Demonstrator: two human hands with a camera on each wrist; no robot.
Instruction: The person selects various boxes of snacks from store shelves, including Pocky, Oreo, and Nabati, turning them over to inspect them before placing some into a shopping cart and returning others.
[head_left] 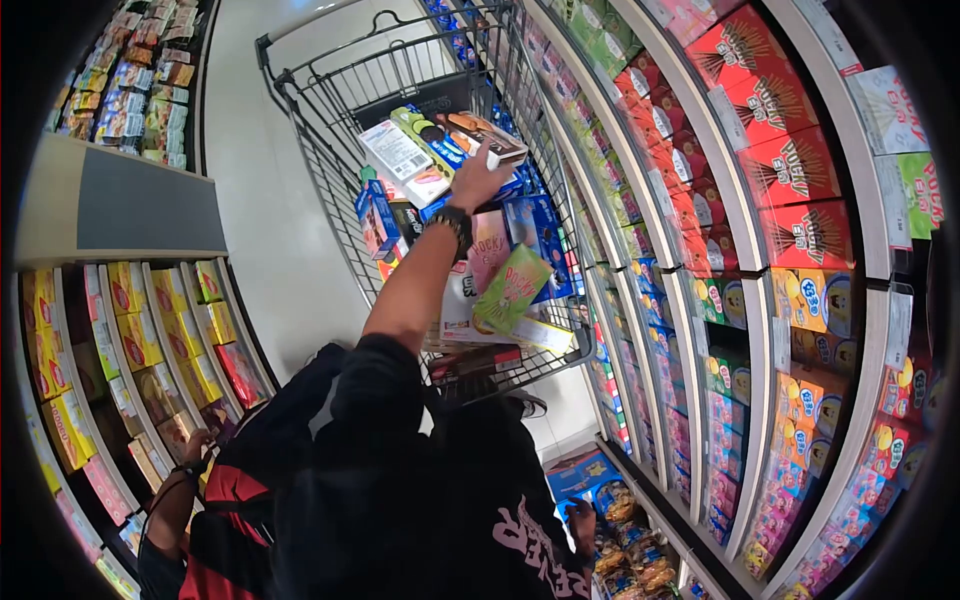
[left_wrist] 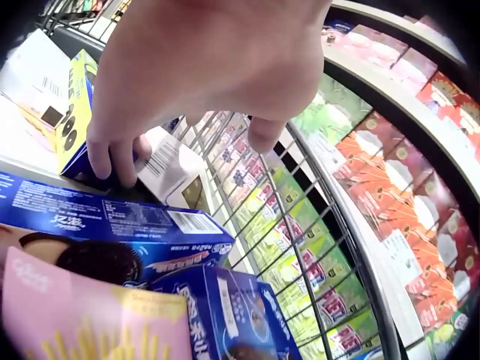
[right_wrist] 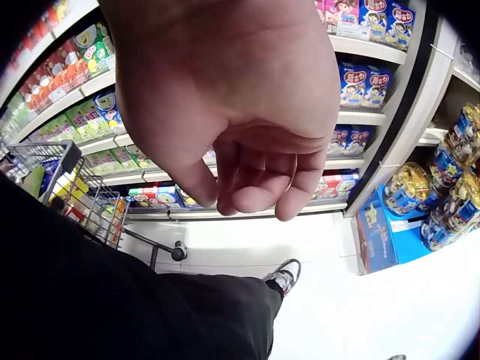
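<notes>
My left hand (head_left: pixel 482 180) reaches into the shopping cart, over the stacked boxes. In the left wrist view its fingers (left_wrist: pixel 121 159) point down at the yellow and blue cookie box (left_wrist: pixel 78 112) and the white barcoded box (left_wrist: pixel 171 166). The thumb stands apart from them, toward the cart's side. Nearer lie a blue cookie box (left_wrist: pixel 112 232), a pink Pocky box (left_wrist: pixel 90 311) and a green Pocky box (head_left: pixel 512 290). My right hand (right_wrist: pixel 232 112) hangs beside my body, fingers loosely curled and holding nothing.
Shelves of red Pocky boxes (head_left: pixel 790 170) and other snacks line the right. At the left stands a lower shelf of yellow boxes (head_left: pixel 130 335), with another person's hand (head_left: pixel 197 445) near it. A blue display (right_wrist: pixel 379 232) with gold-wrapped packs stands on the floor.
</notes>
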